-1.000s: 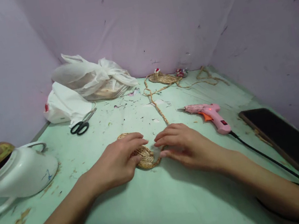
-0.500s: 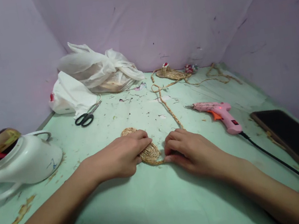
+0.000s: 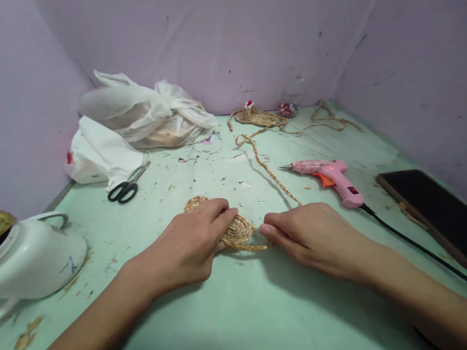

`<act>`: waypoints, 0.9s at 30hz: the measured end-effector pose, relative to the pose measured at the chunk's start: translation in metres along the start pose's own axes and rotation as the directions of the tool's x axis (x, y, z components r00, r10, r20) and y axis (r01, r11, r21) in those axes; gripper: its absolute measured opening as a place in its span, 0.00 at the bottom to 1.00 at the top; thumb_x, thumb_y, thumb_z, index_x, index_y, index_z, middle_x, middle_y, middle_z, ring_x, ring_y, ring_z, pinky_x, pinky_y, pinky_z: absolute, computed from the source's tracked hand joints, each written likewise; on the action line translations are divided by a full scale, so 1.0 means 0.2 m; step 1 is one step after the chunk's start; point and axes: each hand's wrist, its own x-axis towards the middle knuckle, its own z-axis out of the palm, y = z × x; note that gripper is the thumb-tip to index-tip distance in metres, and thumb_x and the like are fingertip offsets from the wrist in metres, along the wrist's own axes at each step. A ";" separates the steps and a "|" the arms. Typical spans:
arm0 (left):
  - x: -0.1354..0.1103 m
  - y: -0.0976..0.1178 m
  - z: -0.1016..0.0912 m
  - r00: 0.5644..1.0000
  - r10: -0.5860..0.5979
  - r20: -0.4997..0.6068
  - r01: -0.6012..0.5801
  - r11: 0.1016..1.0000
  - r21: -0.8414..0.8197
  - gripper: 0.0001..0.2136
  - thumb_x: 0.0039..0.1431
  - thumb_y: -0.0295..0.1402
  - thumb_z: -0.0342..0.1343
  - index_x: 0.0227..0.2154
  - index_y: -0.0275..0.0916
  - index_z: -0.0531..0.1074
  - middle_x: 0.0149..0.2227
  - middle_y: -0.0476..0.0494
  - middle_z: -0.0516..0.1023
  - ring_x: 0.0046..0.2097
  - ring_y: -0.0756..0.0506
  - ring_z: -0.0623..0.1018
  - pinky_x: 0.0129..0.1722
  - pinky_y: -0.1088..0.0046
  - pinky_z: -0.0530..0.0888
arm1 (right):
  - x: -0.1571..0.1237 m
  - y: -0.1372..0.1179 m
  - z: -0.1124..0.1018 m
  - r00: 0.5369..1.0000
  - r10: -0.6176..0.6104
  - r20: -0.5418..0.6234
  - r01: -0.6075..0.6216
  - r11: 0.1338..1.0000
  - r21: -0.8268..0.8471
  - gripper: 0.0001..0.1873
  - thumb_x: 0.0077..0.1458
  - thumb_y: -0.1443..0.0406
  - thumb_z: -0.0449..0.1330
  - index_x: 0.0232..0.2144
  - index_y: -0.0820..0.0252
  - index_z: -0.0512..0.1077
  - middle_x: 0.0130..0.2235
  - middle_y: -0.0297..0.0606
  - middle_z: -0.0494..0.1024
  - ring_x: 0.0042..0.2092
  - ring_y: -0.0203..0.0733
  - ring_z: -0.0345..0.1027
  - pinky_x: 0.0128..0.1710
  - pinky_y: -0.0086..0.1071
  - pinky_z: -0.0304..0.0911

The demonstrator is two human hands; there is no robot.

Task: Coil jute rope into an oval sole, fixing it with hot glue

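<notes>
A coiled piece of braided straw, elongated and flat, lies on the green table. My left hand is closed over its middle and hides that part; both rounded ends show. From the near edge of the coil a loose braided cord runs right into my right hand, whose thumb and fingers pinch it a little apart from the coil. Beyond that hand the cord continues toward the back of the table. To the right of it lies a pink glue gun, its nozzle pointing left and a small red light showing.
Black-handled scissors lie back left, beside white plastic bags. A white pot stands at the left. A finished-looking straw sole shape lies at the back. On the right are a phone and the glue gun's black cable.
My right hand has moved slightly right, drawing the cord out from the coil, and its fingers have closed more tightly. My left hand stays on the coil. The whole view has shifted a little.
</notes>
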 end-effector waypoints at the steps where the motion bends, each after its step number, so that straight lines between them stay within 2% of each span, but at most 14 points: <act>1: 0.00 0.00 0.00 1.000 0.006 -0.014 -0.005 1.000 0.012 0.21 0.58 0.25 0.45 0.55 0.34 0.58 0.54 0.31 0.64 0.53 0.37 0.67 0.42 0.61 0.71 | -0.01 0.01 -0.01 1.000 -0.001 -0.003 0.001 1.000 0.002 0.24 0.63 0.58 0.45 0.20 0.58 0.67 0.18 0.35 0.69 0.20 0.37 0.56 0.23 0.33 0.38; 3: -0.01 0.00 0.00 0.999 0.019 -0.040 -0.017 0.999 0.030 0.21 0.58 0.26 0.45 0.56 0.35 0.57 0.55 0.31 0.63 0.53 0.37 0.66 0.43 0.61 0.71 | -0.02 0.03 -0.01 0.999 -0.025 -0.021 0.027 0.997 0.076 0.26 0.63 0.57 0.46 0.17 0.59 0.68 0.17 0.36 0.69 0.20 0.37 0.58 0.23 0.33 0.40; 5: -0.01 0.00 0.00 0.998 0.031 -0.052 -0.029 0.999 0.038 0.21 0.58 0.26 0.45 0.56 0.35 0.56 0.55 0.31 0.63 0.54 0.37 0.66 0.43 0.61 0.71 | -0.02 0.05 -0.01 0.998 -0.066 -0.014 0.067 0.973 0.222 0.24 0.62 0.58 0.49 0.17 0.59 0.70 0.18 0.36 0.71 0.21 0.36 0.60 0.23 0.32 0.45; 9: -0.01 0.00 0.01 0.999 0.033 -0.031 -0.033 0.999 0.024 0.20 0.57 0.25 0.45 0.54 0.36 0.58 0.53 0.33 0.65 0.52 0.38 0.67 0.42 0.63 0.72 | -0.01 0.07 0.00 0.994 -0.089 0.063 0.049 0.885 0.464 0.10 0.55 0.65 0.59 0.24 0.56 0.76 0.23 0.32 0.77 0.24 0.36 0.65 0.25 0.29 0.53; 11: -0.01 0.01 0.01 0.999 0.029 -0.027 -0.028 1.000 0.008 0.20 0.57 0.25 0.46 0.54 0.37 0.59 0.53 0.33 0.65 0.52 0.38 0.67 0.42 0.62 0.71 | -0.01 0.08 0.01 0.997 -0.071 0.033 0.044 0.861 0.507 0.06 0.52 0.67 0.61 0.25 0.56 0.76 0.25 0.32 0.78 0.27 0.37 0.68 0.28 0.29 0.56; 15: 0.00 0.02 0.04 1.000 0.020 -0.022 -0.021 1.000 -0.023 0.19 0.57 0.26 0.47 0.53 0.36 0.61 0.52 0.34 0.66 0.52 0.38 0.68 0.43 0.61 0.71 | -0.01 0.09 0.06 0.974 -0.149 -0.170 0.205 0.901 0.384 0.07 0.53 0.67 0.61 0.23 0.58 0.75 0.24 0.33 0.78 0.29 0.38 0.68 0.38 0.36 0.56; 19: 0.00 0.01 0.06 1.000 0.018 -0.008 -0.018 0.999 -0.031 0.19 0.57 0.26 0.47 0.52 0.37 0.62 0.51 0.34 0.68 0.50 0.38 0.69 0.42 0.60 0.71 | 0.00 0.10 0.12 0.929 -0.206 -0.309 0.294 0.915 0.275 0.08 0.55 0.66 0.60 0.24 0.59 0.73 0.24 0.34 0.77 0.29 0.38 0.67 0.38 0.37 0.52; 23: 0.00 0.00 0.08 1.000 0.014 -0.017 -0.015 1.000 -0.021 0.19 0.57 0.27 0.47 0.53 0.37 0.62 0.53 0.34 0.67 0.50 0.37 0.69 0.42 0.61 0.71 | 0.01 0.10 0.14 0.903 -0.220 -0.370 0.316 0.922 0.223 0.10 0.56 0.65 0.59 0.24 0.59 0.73 0.24 0.33 0.76 0.28 0.37 0.66 0.38 0.37 0.51; 27: 0.01 0.00 0.07 1.000 0.005 0.006 -0.005 0.999 -0.033 0.19 0.57 0.28 0.48 0.53 0.37 0.62 0.54 0.35 0.66 0.51 0.37 0.69 0.42 0.61 0.71 | 0.02 0.10 0.15 0.907 -0.220 -0.359 0.299 0.937 0.181 0.10 0.57 0.66 0.57 0.25 0.60 0.72 0.24 0.35 0.76 0.30 0.39 0.67 0.40 0.38 0.50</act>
